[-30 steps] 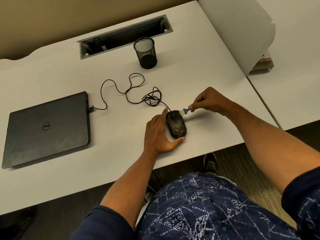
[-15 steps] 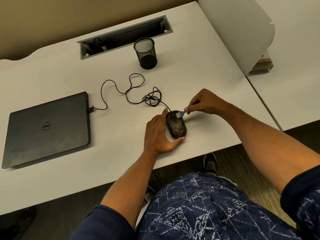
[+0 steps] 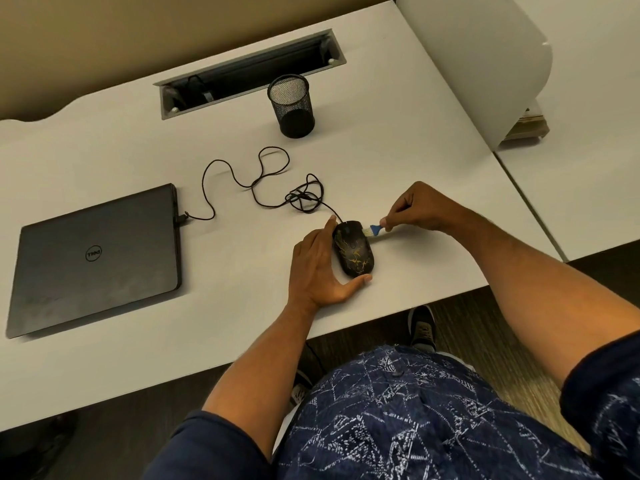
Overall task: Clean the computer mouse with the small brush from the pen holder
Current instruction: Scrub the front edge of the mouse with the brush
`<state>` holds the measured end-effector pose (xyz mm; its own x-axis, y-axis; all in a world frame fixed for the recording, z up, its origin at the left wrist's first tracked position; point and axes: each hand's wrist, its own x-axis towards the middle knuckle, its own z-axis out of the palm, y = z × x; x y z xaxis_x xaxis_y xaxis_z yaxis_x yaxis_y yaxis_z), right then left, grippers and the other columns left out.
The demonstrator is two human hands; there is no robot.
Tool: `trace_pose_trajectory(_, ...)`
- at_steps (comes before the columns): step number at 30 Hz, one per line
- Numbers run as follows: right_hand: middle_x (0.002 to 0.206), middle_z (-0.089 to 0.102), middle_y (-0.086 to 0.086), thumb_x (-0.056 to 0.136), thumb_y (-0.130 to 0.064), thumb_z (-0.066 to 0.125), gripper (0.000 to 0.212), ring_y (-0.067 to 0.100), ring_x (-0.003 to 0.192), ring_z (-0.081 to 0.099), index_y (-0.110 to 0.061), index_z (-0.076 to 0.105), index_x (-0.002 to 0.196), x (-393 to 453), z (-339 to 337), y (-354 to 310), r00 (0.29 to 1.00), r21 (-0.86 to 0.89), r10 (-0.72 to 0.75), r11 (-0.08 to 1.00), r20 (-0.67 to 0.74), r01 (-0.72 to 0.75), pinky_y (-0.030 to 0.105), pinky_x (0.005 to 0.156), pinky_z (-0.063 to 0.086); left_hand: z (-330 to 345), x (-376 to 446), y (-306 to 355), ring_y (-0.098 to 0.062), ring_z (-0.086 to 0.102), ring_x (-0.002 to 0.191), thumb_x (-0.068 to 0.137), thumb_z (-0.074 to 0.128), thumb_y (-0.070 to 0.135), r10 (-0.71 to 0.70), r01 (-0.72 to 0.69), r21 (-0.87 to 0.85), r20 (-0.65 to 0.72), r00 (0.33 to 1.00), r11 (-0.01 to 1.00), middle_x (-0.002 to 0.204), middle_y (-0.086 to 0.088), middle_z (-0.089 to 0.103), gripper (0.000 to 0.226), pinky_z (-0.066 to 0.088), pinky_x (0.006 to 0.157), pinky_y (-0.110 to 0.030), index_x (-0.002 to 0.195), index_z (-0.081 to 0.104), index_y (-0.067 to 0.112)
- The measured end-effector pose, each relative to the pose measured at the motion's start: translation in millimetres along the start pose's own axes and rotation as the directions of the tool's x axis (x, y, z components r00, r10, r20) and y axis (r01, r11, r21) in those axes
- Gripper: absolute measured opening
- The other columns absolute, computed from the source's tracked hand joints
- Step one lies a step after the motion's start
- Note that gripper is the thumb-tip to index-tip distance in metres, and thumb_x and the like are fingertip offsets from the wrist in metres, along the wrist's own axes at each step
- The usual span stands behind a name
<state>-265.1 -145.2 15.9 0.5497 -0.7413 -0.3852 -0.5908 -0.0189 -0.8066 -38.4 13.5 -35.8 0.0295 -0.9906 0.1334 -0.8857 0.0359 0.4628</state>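
Mouse (image 3: pixel 354 249) sits on white desk (image 3: pixel 225 306) near front edge, left hand (image 3: pixel 317 268) cupped around its left side. Right hand (image 3: pixel 417 209) pinches small brush (image 3: pixel 372 231), bristles touching mouse's front right. Pen holder (image 3: pixel 292 105) stands well behind.

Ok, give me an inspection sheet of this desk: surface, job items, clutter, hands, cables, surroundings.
Surface: white desk, with an open cable tray at the back.
Job's things: black mouse; small brush at its front right edge; mesh pen holder.
Clutter: closed laptop.
Hands: left hand cups the mouse; right hand pinches the brush.
Cables: mouse cable, looped and tangled, runs to the laptop.
Surroundings: white divider, neighbouring desk.
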Motion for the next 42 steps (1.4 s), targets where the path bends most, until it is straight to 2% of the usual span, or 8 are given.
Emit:
trace_pose_trajectory(7, 0.062, 0.074, -0.001, 0.08, -0.029, 0.085, 0.009, 0.003, 0.053, 0.047, -0.021, 0.085, 0.076, 0.5, 6.0, -1.5, 0.996, 0.093, -0.08, 0.992, -0.046, 0.084, 0.013, 0.051, 0.033, 0.4, -0.4, -0.3, -0.019, 0.052, 0.125, 0.067, 0.065, 0.089, 0.005, -0.005, -0.01, -0.009, 1.0, 1.0, 0.141, -0.001, 0.055, 0.124, 0.037, 0.104, -0.03, 0.159, 0.031, 0.013)
trace_pose_trajectory(13, 0.072, 0.079, -0.004, 0.077, -0.018, 0.086, 0.005, 0.006, 0.073, 0.073, -0.018, 0.084, 0.072, 3.1, 1.4, -0.4, 0.999, -0.022, -0.022, 1.0, -0.024, 0.021, 0.019, 0.069, 0.051, -1.9, -0.3, 1.8, -0.02, 0.053, 0.126, 0.067, 0.062, 0.09, 0.003, -0.003, -0.007, 0.002, 1.0, 1.0, 0.142, -0.001, 0.055, 0.124, 0.038, 0.106, -0.033, 0.159, 0.031, 0.012)
trace_pose_trajectory(15, 0.073, 0.079, 0.0, 0.076, -0.021, 0.087, 0.005, 0.008, 0.072, 0.072, -0.019, 0.084, 0.072, 3.8, -1.8, -1.4, 0.997, -0.011, -0.016, 1.0, -0.071, 0.015, 0.028, 0.071, 0.049, -2.2, -0.6, 1.4, -0.019, 0.052, 0.126, 0.067, 0.063, 0.09, 0.003, -0.003, -0.006, 0.007, 1.0, 1.0, 0.143, -0.001, 0.055, 0.124, 0.037, 0.106, -0.032, 0.159, 0.031, 0.013)
trace_pose_trajectory(20, 0.061, 0.073, -0.002, 0.077, -0.03, 0.086, 0.011, 0.002, 0.053, 0.05, -0.02, 0.085, 0.074, 1.0, 7.1, -10.6, 0.994, 0.082, -0.109, 0.991, 0.018, 0.107, 0.014, 0.053, 0.036, -2.1, -0.1, 1.5, -0.019, 0.053, 0.125, 0.067, 0.062, 0.089, 0.009, -0.009, -0.001, -0.01, 1.0, 1.0, 0.142, -0.002, 0.056, 0.124, 0.039, 0.105, -0.033, 0.158, 0.031, 0.012)
trace_pose_trajectory(27, 0.076, 0.08, -0.004, 0.078, -0.015, 0.084, 0.008, 0.003, 0.077, 0.074, -0.019, 0.084, 0.071, 0.1, -2.1, -1.0, 0.999, 0.031, -0.021, 0.999, -0.039, 0.022, 0.027, 0.076, 0.047, -1.3, -0.6, 1.4, -0.019, 0.051, 0.126, 0.067, 0.066, 0.087, 0.003, -0.003, -0.005, -0.009, 1.0, 1.0, 0.142, -0.001, 0.055, 0.123, 0.038, 0.106, -0.033, 0.158, 0.032, 0.012)
trace_pose_trajectory(31, 0.056, 0.069, -0.007, 0.08, -0.027, 0.085, 0.01, 0.002, 0.049, 0.046, -0.018, 0.085, 0.076, -1.4, 4.4, -5.3, 0.995, 0.126, -0.089, 0.988, -0.048, 0.094, 0.013, 0.052, 0.033, -0.9, -0.2, 1.1, -0.019, 0.051, 0.125, 0.067, 0.066, 0.086, 0.011, -0.012, -0.008, -0.012, 1.0, 1.0, 0.141, -0.001, 0.055, 0.123, 0.038, 0.105, -0.033, 0.159, 0.031, 0.012)
trace_pose_trajectory(38, 0.071, 0.078, -0.007, 0.079, -0.016, 0.084, 0.005, -0.003, 0.07, 0.071, -0.013, 0.084, 0.075, -1.1, 0.2, -0.5, 0.999, 0.021, -0.033, 0.999, -0.043, 0.034, 0.018, 0.067, 0.044, -1.1, 0.1, 1.7, -0.018, 0.052, 0.124, 0.067, 0.062, 0.09, 0.01, -0.01, -0.006, -0.011, 1.0, 1.0, 0.14, -0.001, 0.055, 0.123, 0.039, 0.105, -0.033, 0.158, 0.03, 0.013)
trace_pose_trajectory(42, 0.057, 0.07, -0.003, 0.079, -0.029, 0.086, 0.011, 0.005, 0.052, 0.045, -0.019, 0.085, 0.076, -1.1, 1.4, -1.9, 0.994, 0.126, -0.082, 0.988, -0.075, 0.091, 0.015, 0.054, 0.034, -0.2, -0.1, 0.9, -0.018, 0.051, 0.124, 0.067, 0.063, 0.089, 0.009, -0.01, -0.005, -0.01, 1.0, 1.0, 0.141, -0.001, 0.055, 0.123, 0.036, 0.104, -0.03, 0.159, 0.03, 0.014)
